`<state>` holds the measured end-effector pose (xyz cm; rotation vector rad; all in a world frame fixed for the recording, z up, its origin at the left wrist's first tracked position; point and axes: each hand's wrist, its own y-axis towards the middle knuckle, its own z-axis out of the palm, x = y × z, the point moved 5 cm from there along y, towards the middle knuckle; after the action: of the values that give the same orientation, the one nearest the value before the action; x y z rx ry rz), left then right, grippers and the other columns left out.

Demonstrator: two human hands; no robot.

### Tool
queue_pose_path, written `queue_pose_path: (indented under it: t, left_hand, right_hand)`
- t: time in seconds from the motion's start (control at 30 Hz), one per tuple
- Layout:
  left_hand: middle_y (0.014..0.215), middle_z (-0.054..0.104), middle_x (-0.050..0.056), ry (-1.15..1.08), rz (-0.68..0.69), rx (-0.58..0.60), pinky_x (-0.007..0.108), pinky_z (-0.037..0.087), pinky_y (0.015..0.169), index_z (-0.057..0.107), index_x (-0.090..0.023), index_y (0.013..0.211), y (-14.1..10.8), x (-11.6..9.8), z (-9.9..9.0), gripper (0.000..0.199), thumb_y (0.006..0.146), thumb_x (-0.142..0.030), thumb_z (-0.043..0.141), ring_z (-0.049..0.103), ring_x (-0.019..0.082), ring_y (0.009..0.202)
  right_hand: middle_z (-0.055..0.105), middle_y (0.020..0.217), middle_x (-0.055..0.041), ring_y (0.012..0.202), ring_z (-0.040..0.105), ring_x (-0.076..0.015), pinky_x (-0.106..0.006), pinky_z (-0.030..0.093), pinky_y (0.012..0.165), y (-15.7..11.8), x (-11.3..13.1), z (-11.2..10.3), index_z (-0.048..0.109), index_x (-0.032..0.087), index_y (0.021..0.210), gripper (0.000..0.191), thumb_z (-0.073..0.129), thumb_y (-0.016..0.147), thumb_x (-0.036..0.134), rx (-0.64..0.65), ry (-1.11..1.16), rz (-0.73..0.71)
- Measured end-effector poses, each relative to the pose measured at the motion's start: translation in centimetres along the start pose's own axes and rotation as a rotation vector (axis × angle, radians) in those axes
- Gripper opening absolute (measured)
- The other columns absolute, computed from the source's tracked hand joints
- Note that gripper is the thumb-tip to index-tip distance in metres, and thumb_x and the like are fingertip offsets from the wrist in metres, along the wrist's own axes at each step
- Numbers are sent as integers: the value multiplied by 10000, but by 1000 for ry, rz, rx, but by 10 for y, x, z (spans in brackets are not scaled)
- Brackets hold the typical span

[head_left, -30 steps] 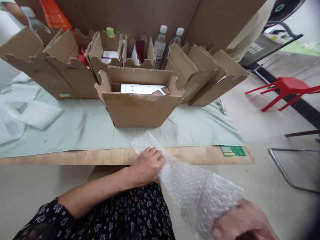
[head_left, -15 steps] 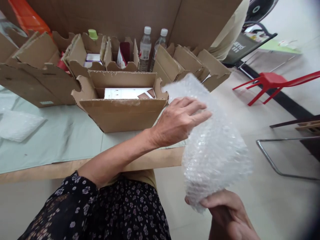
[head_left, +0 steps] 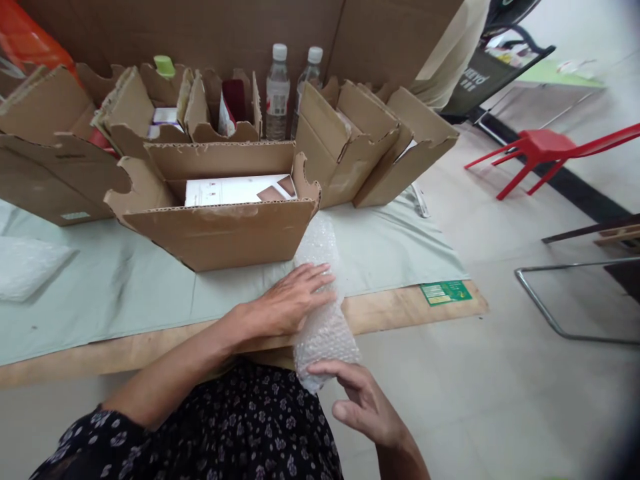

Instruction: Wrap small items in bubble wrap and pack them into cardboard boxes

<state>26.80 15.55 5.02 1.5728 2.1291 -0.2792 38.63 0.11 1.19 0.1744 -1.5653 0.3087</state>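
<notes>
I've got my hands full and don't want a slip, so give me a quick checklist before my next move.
1. Left hand flat on the bubble wrap: ok.
2. Right hand gripping the wrap: not ok; the thumb is apart from it.
3. Wrap wholly on the table: not ok; its near end extends past the wooden edge.
4. Front carton upright, white box inside: ok.
5. Wrap's far end free of the carton: cannot tell.

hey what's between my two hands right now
A strip of bubble wrap lies between your left hand and right hand, in the head view.
</notes>
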Motion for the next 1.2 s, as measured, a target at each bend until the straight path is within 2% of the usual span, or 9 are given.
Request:
queue_pose_path:
  t: [0.1, 0.2, 0.43, 0.5, 0.6, 0.7, 0.83, 1.1, 1.2]
  left_hand:
    - [1494, 627, 110, -233, 11, -49, 492, 382, 1244, 619, -190, 1378, -26, -10, 2, 621, 807, 9, 481, 472, 266, 1494]
    - [1323, 732, 92, -403, -143, -93, 438, 540, 1091, 584, -209, 1424, -44, -8, 5, 731, 746, 21, 434, 677, 236, 1238]
    - [1545, 573, 176, -411, -192, -129, 509, 566, 1052, 349, -212, 1599, -61, -14, 9, 930, 719, -129, 638, 603, 347, 1363]
    - [1478, 625, 175, -430, -262, -175, 491, 575, 1021, 431, -188, 1533, -58, -13, 11, 796, 770, -187, 661, 639, 333, 1291]
    - [1129, 763, 90, -452, -382, -298, 413, 583, 909, 641, -199, 1235, -51, -11, 16, 334, 916, -184, 545, 701, 248, 1015]
    - [922, 748, 42, -372, -409, -422, 381, 564, 858, 680, -206, 1048, -46, -12, 22, 217, 940, -138, 504, 678, 218, 877]
    - [996, 737, 82, -130, -436, -594, 410, 553, 877, 594, -165, 1333, -50, -14, 23, 403, 934, -145, 541, 671, 244, 926]
    - [928, 708, 76, 121, -441, -575, 435, 548, 847, 448, -143, 1478, -58, -18, 23, 548, 942, -124, 557, 645, 260, 879]
    - [1139, 699, 152, 156, -413, -611, 484, 546, 917, 464, -149, 1465, -64, -23, 19, 535, 948, -170, 600, 643, 300, 1041]
  right_hand:
    - [771, 1206, -113, 1119, 713, -276, -392, 525, 1020, 7, 13, 7, 726, 230, 1319, 571, 688, 908, 625, 67, 0, -29]
    - [766, 1196, -125, 1136, 712, -299, -425, 529, 1032, 16, 30, 5, 726, 226, 1312, 562, 678, 916, 622, 17, -24, -93]
    - [628, 1484, -110, 1139, 727, -281, -418, 608, 859, 33, 64, -10, 280, 421, 1647, 756, 627, 988, 554, -237, -4, -390]
    - [646, 1458, -118, 1167, 714, -281, -410, 614, 849, 30, 62, -22, 359, 387, 1623, 679, 622, 1007, 495, -367, -105, -421]
    - [726, 1327, -122, 1062, 735, -253, -396, 623, 836, 20, 49, -41, 592, 298, 1469, 466, 645, 1007, 330, -582, -265, -383]
    - [748, 1288, -106, 1047, 739, -240, -419, 623, 921, 13, 34, -45, 673, 263, 1360, 389, 674, 974, 217, -680, -463, -316]
    - [734, 1320, -93, 1252, 683, -264, -470, 566, 1087, 21, 26, -29, 646, 270, 1385, 443, 668, 958, 153, -594, -751, -363]
    - [720, 1348, -111, 1334, 636, -298, -527, 563, 1052, 39, 14, -18, 613, 247, 1396, 442, 661, 959, 199, -394, -1048, -418]
    - [741, 1314, -98, 1315, 653, -284, -505, 573, 1034, 40, 13, -22, 665, 262, 1330, 358, 602, 991, 165, -387, -1074, -407]
